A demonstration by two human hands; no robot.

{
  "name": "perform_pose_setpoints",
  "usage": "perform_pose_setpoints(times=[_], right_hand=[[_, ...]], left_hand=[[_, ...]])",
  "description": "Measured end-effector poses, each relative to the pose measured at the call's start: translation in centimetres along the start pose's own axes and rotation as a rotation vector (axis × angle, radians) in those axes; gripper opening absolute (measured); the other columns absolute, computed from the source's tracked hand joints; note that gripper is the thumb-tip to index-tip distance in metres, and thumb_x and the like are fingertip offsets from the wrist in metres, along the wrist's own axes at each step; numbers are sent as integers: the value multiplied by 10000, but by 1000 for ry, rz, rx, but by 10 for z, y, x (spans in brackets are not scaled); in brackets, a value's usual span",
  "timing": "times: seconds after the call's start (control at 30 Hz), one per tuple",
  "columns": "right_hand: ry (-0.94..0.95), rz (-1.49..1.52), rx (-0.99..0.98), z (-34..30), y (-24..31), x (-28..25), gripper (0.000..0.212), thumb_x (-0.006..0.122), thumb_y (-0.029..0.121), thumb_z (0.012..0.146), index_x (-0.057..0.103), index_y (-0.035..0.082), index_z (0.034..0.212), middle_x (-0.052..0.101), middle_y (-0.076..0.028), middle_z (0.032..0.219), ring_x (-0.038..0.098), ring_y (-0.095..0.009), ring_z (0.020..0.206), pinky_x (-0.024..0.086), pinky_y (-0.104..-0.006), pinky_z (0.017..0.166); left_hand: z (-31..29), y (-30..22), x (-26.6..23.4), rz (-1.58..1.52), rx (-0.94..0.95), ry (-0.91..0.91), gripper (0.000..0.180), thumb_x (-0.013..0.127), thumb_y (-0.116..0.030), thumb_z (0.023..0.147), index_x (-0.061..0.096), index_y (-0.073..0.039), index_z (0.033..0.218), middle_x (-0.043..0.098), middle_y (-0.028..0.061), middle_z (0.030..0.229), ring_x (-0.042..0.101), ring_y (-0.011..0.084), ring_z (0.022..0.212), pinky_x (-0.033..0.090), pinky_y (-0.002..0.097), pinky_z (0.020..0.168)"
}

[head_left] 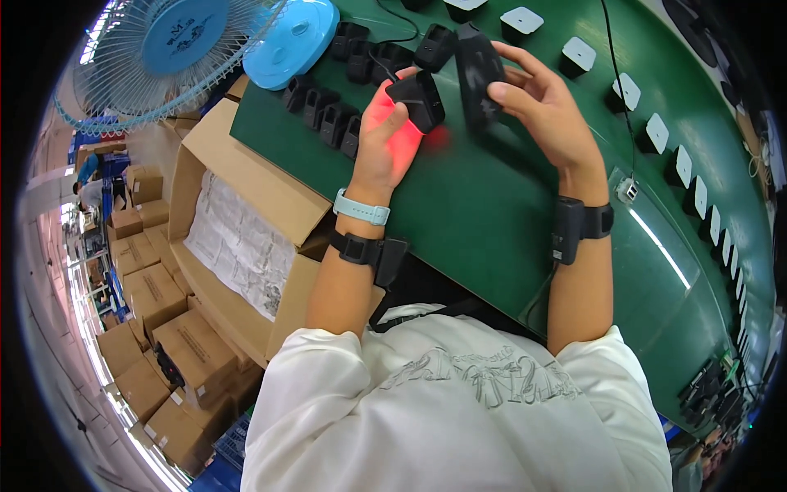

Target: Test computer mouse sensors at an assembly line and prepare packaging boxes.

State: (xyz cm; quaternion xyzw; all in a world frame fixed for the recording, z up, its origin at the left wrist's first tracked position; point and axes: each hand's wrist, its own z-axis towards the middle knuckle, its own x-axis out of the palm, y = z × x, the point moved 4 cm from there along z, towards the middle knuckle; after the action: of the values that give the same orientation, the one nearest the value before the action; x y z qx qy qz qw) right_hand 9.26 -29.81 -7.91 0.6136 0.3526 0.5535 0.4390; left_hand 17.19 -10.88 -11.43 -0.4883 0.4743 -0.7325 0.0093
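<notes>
My left hand [379, 148] is closed around a small black boxy device [420, 100] with a cord at its top. Red light glows over the palm, and a red spot falls on the green tabletop beside it. Close by on the right, my right hand [545, 102] grips a longer, rounded black device [477, 75], blurred by motion, between thumb and fingers. The two devices are held apart, above the table. Behind them stands another black unit [435, 47], and several similar black units [332, 123] are lined up left of my left hand.
A blue fan [184, 37] and a blue stool top [293, 41] are at the far left. An open carton [254, 156] with white lining adjoins the green table [459, 221]. Several white-topped black units [656, 133] curve along the right, near a hanging cable's connector [628, 190]. Cartons [194, 348] are stacked lower left.
</notes>
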Motion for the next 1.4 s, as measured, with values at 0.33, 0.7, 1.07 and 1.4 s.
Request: perform_pose_setpoints(times=[0.33, 0.7, 1.07, 1.4], right_hand=[[-10, -194, -184, 3, -5, 9, 720, 877, 75, 723, 558, 65, 1368, 636, -97, 1220, 628, -192, 1095, 517, -343, 968], [-18, -385, -331, -5, 14, 16, 711, 882, 133, 659, 606, 76, 1312, 646, -63, 1230, 624, -207, 1099, 512, -358, 989], [389, -837, -200, -18, 2, 7, 565, 633, 53, 537, 721, 112, 1092, 640, -75, 1120, 549, -297, 1099, 390, -383, 1036], [565, -905, -107, -19, -16, 35, 528, 656, 59, 572, 695, 105, 1097, 653, -30, 1078, 569, -256, 1076, 351, -360, 1011]], left_hand=[[-3, 1, 2, 340, 33, 3, 833, 823, -275, 830, 368, 40, 1453, 552, 185, 1366, 573, 317, 1257, 469, 457, 1094], [-1, 4, 12, 295, -23, -48, 743, 779, -175, 848, 384, 6, 1452, 519, 180, 1413, 529, 321, 1300, 436, 472, 1110], [-3, 0, -1, 70, 5, -61, 329, 621, 62, 702, 499, -90, 968, 514, 71, 874, 504, 239, 832, 410, 347, 738], [-2, 1, 0, 70, 10, -3, 398, 587, 122, 625, 467, -97, 935, 492, 59, 842, 510, 235, 819, 432, 358, 738]])
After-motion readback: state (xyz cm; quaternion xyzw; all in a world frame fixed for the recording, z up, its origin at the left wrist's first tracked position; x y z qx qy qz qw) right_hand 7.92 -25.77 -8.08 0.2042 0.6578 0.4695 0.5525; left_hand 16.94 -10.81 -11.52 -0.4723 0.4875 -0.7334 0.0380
